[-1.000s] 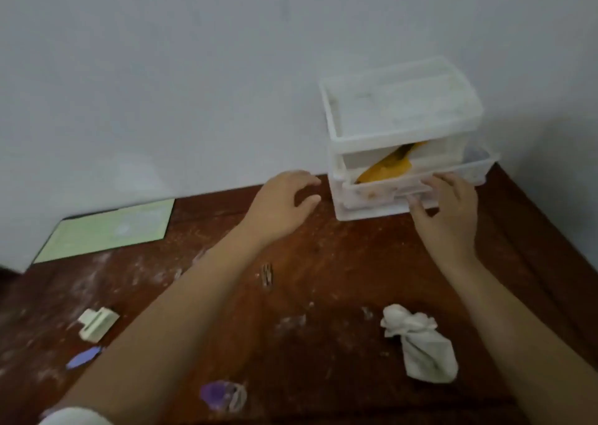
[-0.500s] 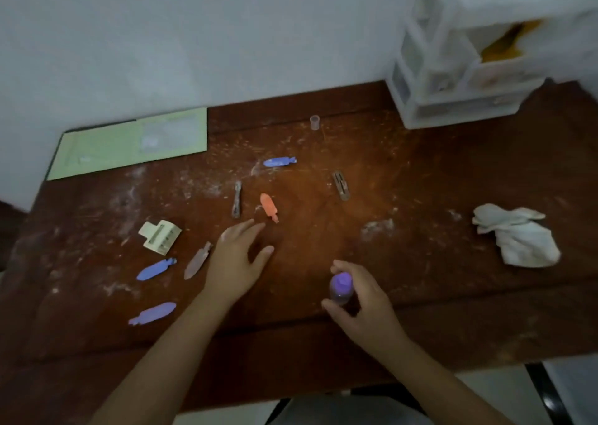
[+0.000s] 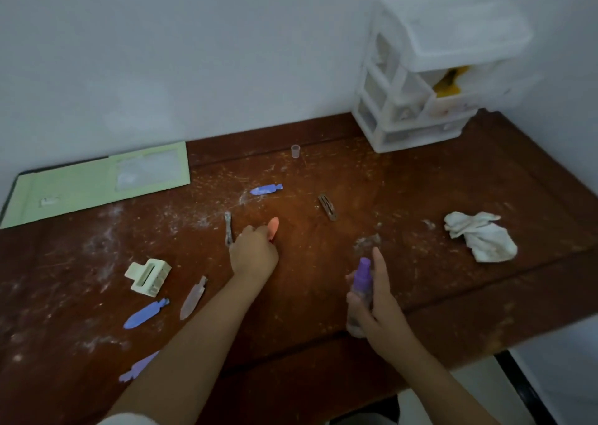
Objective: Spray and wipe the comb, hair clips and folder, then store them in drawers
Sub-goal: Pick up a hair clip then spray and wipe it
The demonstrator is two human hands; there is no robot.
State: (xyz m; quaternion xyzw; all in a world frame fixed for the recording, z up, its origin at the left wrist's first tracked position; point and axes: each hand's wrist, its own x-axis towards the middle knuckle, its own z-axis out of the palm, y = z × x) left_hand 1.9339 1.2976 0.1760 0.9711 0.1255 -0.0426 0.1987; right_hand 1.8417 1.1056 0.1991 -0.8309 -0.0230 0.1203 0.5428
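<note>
Hair clips lie all over the brown table (image 3: pixel 453 311), which has white dust on it. One orange clip (image 3: pixel 273 226) sits in the middle, and the left hand (image 3: pixel 254 254) is on it, fingers curled down and pinching its near end. Just left of that hand lies a thin grey clip (image 3: pixel 228 227). A blue clip (image 3: pixel 266 190) lies a bit farther back. A brown clip (image 3: pixel 328 206) lies to the right of it.

Near the left side sits a pale claw clip (image 3: pixel 148 276). Close by it are a second blue clip (image 3: pixel 146 313) and a pinkish clip (image 3: pixel 193 297). A purple clip (image 3: pixel 138 367) lies nearest, partly under the left arm.

The right hand (image 3: pixel 375 305) is wrapped around a spray bottle (image 3: pixel 361 282) with a purple top, and one finger points straight up beside the top.

A green folder (image 3: pixel 97 181) lies flat at the far left, against the wall. White drawers (image 3: pixel 420 101) stand in the far right corner, and something yellow (image 3: pixel 448 84) pokes out of one drawer. A white cloth (image 3: pixel 480 237) lies crumpled on the right. A tiny clear cap (image 3: pixel 295 151) stands near the far edge.
</note>
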